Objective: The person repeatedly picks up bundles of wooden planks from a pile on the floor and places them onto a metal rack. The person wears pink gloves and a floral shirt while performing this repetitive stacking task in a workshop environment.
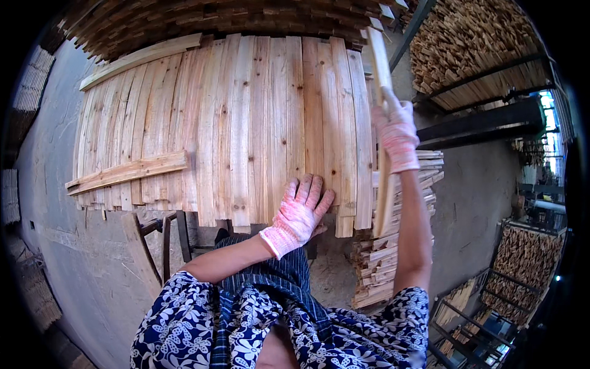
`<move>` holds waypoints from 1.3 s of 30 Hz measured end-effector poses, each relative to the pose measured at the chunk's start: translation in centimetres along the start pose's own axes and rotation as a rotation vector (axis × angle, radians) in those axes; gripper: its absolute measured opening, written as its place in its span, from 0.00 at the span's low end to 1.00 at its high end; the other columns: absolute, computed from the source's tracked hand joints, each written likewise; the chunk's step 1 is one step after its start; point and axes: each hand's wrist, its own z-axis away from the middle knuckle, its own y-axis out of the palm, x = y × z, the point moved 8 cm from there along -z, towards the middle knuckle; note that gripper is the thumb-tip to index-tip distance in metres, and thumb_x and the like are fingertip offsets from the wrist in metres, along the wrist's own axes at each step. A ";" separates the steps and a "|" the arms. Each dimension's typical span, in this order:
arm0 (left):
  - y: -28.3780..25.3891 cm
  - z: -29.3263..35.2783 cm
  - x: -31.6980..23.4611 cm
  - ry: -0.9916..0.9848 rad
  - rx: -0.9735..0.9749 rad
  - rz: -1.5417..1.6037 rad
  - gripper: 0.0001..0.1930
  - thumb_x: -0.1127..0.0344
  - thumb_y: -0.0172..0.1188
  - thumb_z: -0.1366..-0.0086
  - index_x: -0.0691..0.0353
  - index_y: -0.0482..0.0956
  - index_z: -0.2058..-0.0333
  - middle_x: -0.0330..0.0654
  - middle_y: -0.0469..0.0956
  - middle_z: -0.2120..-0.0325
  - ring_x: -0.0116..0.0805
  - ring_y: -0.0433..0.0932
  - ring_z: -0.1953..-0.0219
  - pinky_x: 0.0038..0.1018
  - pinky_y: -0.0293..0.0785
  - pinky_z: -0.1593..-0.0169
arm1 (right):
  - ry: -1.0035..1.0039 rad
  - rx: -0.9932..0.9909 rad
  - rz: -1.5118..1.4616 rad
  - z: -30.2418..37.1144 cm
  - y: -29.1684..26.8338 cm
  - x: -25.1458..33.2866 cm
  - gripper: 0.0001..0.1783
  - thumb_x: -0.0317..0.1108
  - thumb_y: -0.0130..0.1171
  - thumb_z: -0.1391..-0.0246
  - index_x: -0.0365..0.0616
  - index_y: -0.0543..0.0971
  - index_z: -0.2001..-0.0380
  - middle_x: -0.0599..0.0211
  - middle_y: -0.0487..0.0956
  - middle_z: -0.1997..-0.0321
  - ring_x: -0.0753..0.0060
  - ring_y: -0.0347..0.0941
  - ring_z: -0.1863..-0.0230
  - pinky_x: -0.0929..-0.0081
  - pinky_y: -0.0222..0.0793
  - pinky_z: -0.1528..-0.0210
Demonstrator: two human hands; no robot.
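Pale wooden planks [252,117] lie side by side in a broad layer in front of me. My left hand [298,212], in a pink and white knit glove, rests flat with fingers spread on their near edge. At the right end, my right hand [398,132], gloved alike, is closed around a long narrow plank [382,67]. That plank is tilted up on its edge, and part of it is hidden behind the hand. Two shorter boards lie crosswise on the layer: one at the near left [132,172], another at the far left [144,58].
A stack of planks [396,246] stands at the near right, beside my right forearm. Beyond the layer rises a big wood pile [233,18]. A black beam [479,126] and racks of stacked wood [476,46] are at the right. A wooden-backed frame [141,252] stands at the near left.
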 end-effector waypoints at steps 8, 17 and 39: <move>3.9 -1.2 -8.7 0.205 0.034 0.104 0.52 0.44 0.75 0.57 0.54 0.65 0.34 0.59 0.61 0.34 0.61 0.60 0.32 0.64 0.52 0.32 | 0.136 -0.025 -0.258 0.5 8.2 -7.5 0.14 0.43 0.60 0.38 0.60 0.84 0.51 0.48 0.74 0.53 0.45 0.73 0.51 0.58 0.71 0.47; 2.7 -7.4 -8.5 0.134 0.061 -0.175 0.37 0.54 0.68 0.50 0.52 0.71 0.39 0.53 0.66 0.39 0.58 0.63 0.35 0.62 0.59 0.37 | 0.229 0.077 -0.272 -1.7 7.1 -6.1 0.18 0.42 0.50 0.36 0.61 0.78 0.45 0.44 0.76 0.50 0.40 0.75 0.48 0.54 0.74 0.45; 4.7 -6.9 -5.8 0.133 0.101 -0.369 0.53 0.53 0.77 0.55 0.53 0.60 0.30 0.60 0.57 0.31 0.68 0.54 0.28 0.60 0.49 0.28 | 1.104 -0.542 -1.032 34.2 8.0 -23.5 0.24 0.39 0.48 0.29 0.37 0.70 0.36 0.59 0.73 0.39 0.67 0.70 0.41 0.68 0.67 0.38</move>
